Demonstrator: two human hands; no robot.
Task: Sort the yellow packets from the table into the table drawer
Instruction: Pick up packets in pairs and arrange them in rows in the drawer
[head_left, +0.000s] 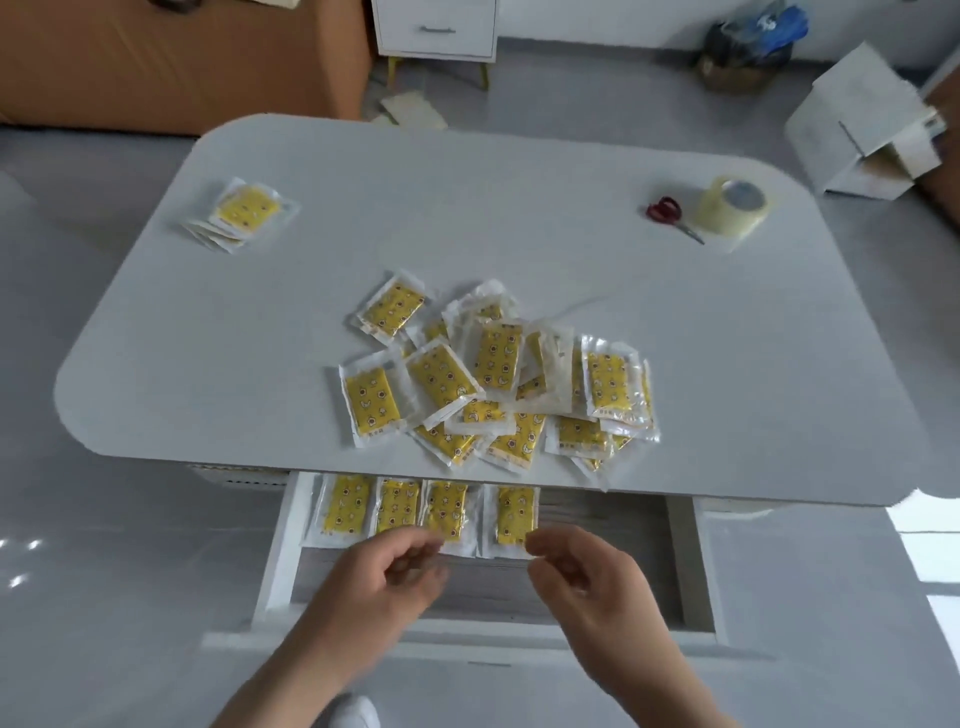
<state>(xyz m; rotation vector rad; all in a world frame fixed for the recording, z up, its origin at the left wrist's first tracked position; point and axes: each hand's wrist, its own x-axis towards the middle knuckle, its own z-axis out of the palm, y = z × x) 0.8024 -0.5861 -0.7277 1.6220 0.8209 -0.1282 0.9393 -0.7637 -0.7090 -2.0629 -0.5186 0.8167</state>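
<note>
the open drawer (280, 551) under the near edge of the white counter (208, 322) serves as the landmark here. far off to its upper left, near the counter's back left corner, sits a small stack of yellow packets (244, 212), well apart from everything else. directly above the drawer, close to the counter's near edge, lies the main pile of yellow packets (498, 384), loose and overlapping, some tilted, each in a clear wrapper with a small printed pattern; a few at the pile's front reach right up to the counter's edge.

inside the drawer, along its back, four yellow packets (395, 506) lie in a row side by side, starting at the drawer's left wall; the right part of the drawer floor is bare wood grain.

over the drawer's front half hovers the left hand (379, 577), fingers loosely curled and partly spread, gripping nothing, its fingertips just at the near edge of the third packet in the row. just to its right hovers the right hand (582, 577), likewise half curled and empty, fingertips just beside the near corner of the fourth packet (516, 514). the two hands are apart from each other.

far up and to the right of the drawer, near the counter's back right corner, red-handled scissors (672, 217) lie just beside a roll of clear packing tape (733, 205). beyond the counter on that side, an open white cardboard box (862, 130) rests on the floor.
</note>
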